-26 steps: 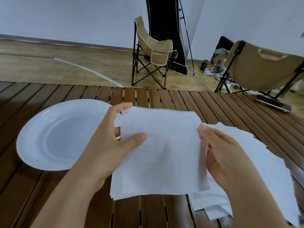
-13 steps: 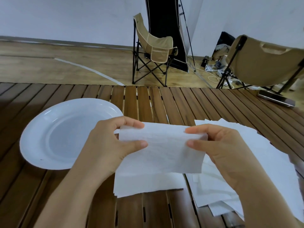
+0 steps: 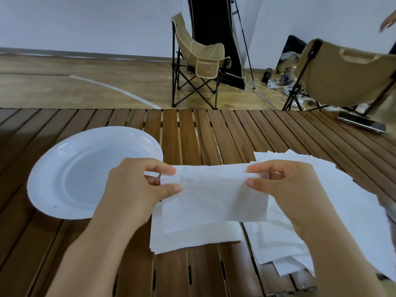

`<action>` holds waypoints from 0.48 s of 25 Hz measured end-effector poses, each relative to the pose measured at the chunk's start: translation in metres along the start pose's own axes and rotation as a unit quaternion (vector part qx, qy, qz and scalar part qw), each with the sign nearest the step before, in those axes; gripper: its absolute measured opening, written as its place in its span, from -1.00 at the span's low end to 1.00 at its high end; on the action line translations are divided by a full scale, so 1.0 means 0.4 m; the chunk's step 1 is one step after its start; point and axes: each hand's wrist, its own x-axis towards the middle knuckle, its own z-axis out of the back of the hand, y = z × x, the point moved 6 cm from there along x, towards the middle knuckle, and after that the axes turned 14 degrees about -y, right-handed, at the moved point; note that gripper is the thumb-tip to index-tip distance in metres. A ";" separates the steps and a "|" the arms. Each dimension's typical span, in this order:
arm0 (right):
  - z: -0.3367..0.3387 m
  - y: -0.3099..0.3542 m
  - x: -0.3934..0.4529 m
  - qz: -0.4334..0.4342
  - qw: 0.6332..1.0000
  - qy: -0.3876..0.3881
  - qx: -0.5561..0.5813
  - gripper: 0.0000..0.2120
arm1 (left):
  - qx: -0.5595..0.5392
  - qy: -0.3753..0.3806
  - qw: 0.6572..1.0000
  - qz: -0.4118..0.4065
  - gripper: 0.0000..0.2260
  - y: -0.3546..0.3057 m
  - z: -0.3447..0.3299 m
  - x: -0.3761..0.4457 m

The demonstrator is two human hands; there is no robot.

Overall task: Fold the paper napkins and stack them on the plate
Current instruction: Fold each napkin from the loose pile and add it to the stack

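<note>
White walls (image 3: 85, 22) are seen across the top of the frame above a wooden floor (image 3: 64, 86). A tan folding chair (image 3: 199, 61) is placed upper centre, another chair (image 3: 347, 78) upper right, with cables (image 3: 276, 91) between. The slatted table (image 3: 192, 133) is spread below.

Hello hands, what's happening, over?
Left hand and right hand pinch white paper napkin, half-folded. Round white plate bare. Nothing blocking.
</note>
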 end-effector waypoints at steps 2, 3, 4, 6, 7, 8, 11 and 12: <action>0.002 -0.002 0.001 -0.004 1.000 -0.004 0.003 -0.80 | 0.021 -0.001 1.000 -0.006 -0.78 0.002 -0.001 0.003; 0.003 -0.001 0.001 -0.002 1.000 -0.005 -0.003 -0.81 | 0.032 -0.003 0.999 -0.011 -0.81 0.003 0.000 0.004; 0.003 -0.002 0.003 0.001 1.000 -0.007 -0.011 -0.82 | 0.042 -0.004 0.999 -0.016 -0.84 0.004 0.001 0.005; 0.001 0.001 0.003 0.013 1.000 -0.012 -0.020 -0.84 | 0.051 -0.004 0.998 -0.029 -0.88 0.000 -0.001 0.004; 0.001 0.006 0.002 0.025 0.999 -0.015 -0.025 -0.85 | 0.050 -0.003 0.998 -0.036 -0.90 -0.003 -0.002 0.002; 0.001 0.010 0.004 0.041 0.998 -0.019 -0.034 -0.86 | 0.047 0.000 0.998 -0.040 -0.91 -0.005 -0.002 0.001; 0.008 0.012 0.013 0.054 0.997 -0.025 -0.044 -0.93 | 0.000 0.031 0.999 -0.026 -0.93 0.000 -0.003 0.004; 0.006 0.005 0.017 0.047 0.998 -0.020 -0.037 -0.93 | -0.024 0.041 0.999 -0.016 -0.92 0.004 -0.003 0.007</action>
